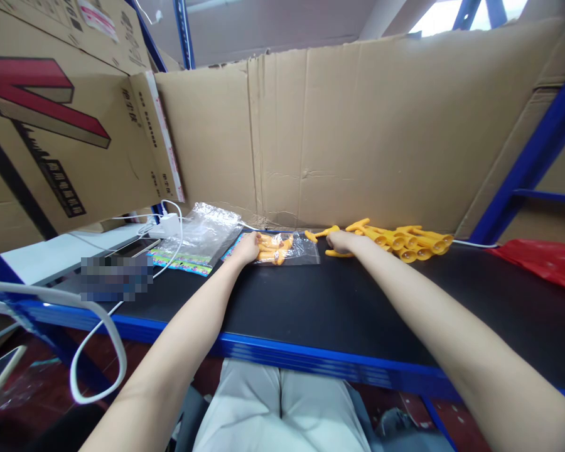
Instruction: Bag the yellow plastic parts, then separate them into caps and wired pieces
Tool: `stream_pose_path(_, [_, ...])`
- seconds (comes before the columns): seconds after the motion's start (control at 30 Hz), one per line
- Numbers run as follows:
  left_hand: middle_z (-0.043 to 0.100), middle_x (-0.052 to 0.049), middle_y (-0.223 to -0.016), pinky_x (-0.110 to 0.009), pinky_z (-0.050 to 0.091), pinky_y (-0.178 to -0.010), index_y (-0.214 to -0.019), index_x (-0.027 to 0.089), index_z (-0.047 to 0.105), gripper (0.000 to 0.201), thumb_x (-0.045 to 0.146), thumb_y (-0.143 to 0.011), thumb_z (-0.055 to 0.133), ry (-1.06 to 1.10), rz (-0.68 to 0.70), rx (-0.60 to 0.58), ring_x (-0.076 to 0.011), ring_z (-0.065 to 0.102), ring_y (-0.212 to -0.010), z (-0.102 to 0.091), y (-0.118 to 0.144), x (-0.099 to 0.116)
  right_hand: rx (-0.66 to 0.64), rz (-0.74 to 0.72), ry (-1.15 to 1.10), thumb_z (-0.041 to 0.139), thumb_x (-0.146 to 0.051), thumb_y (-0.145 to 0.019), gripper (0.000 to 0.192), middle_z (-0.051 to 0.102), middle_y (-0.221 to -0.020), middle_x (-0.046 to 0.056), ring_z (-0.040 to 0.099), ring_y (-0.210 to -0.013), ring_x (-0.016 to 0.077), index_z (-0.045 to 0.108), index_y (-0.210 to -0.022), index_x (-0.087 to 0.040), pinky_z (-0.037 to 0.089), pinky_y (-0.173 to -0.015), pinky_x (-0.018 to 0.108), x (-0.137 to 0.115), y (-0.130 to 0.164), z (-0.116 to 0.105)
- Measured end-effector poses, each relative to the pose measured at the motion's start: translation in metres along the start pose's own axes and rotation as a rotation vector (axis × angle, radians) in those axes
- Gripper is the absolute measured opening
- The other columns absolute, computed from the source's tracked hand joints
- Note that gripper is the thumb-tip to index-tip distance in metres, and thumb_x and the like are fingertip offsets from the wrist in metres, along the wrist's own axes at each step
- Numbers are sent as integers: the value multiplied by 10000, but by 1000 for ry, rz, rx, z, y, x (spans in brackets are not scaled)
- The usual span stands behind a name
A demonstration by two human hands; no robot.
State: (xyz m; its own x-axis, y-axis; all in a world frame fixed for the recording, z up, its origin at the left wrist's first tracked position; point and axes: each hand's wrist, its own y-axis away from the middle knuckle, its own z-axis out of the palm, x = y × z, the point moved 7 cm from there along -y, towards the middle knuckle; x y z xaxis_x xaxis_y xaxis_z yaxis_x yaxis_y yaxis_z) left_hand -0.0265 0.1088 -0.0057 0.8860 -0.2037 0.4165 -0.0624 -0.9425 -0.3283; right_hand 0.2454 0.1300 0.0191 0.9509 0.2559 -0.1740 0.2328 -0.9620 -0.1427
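Observation:
My left hand [249,247] is closed on the left end of a clear plastic bag [306,252] lying on the black shelf top. Inside the bag are several yellow-orange plastic pieces [275,247]. To the right, my right hand [343,242] is closed around a yellow plastic piece [321,233], whose thin arm sticks out to the left. Its fingertips are mostly hidden. Just right of that hand lies a pile of similar yellow pieces [405,242], with branched ends and hollow, cone-shaped mouths facing me.
Left of the bag lie empty clear bags [207,229] with colourful printed strips. A white charger [168,225] and cables sit further left. A large printed carton [66,119] leans in at upper left. Cardboard [367,138] walls the back. Red plastic [546,260] lies at right.

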Motion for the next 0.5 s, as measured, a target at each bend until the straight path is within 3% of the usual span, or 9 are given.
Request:
stream_pose_path(0.13, [600, -147, -1143, -294, 405, -913, -1108, 127, 547, 336, 122, -837, 348, -3, 16, 20, -209, 551, -1081, -2, 0, 0, -148, 160, 228, 567, -212, -737, 157, 630, -1013, 175, 572, -994, 304, 661, -822, -120, 358, -911, 495, 4, 10, -1])
stream_pose_path(0.23, [611, -127, -1128, -286, 408, -913, -1093, 140, 555, 334, 110, -828, 355, 4, 22, 28, -197, 553, -1080, -2, 0, 0, -86, 178, 373, 431, -176, -809, 280, 592, -1126, 168, 512, -1090, 302, 624, -1005, -126, 262, -955, 540, -7, 13, -6])
stream_pose_path(0.37, [613, -126, -1124, -292, 416, -906, -1096, 141, 554, 329, 120, -832, 359, 17, 31, 34, -199, 557, -1068, 0, -2, -3, 12, 86, 300, 331, -268, -885, 376, 509, -1275, 143, 445, -1171, 285, 516, -1195, -166, 302, -939, 499, -23, 2, 0])
stream_pose_path(0.5, [601, -123, -1149, -290, 407, -918, -1095, 146, 556, 322, 123, -832, 372, 32, 32, 34, -196, 552, -1075, 1, -2, -4, -34, 74, 172, 259, -381, -926, 460, 497, -1300, 136, 484, -1156, 254, 462, -1280, -167, 362, -917, 386, -20, -18, 15])
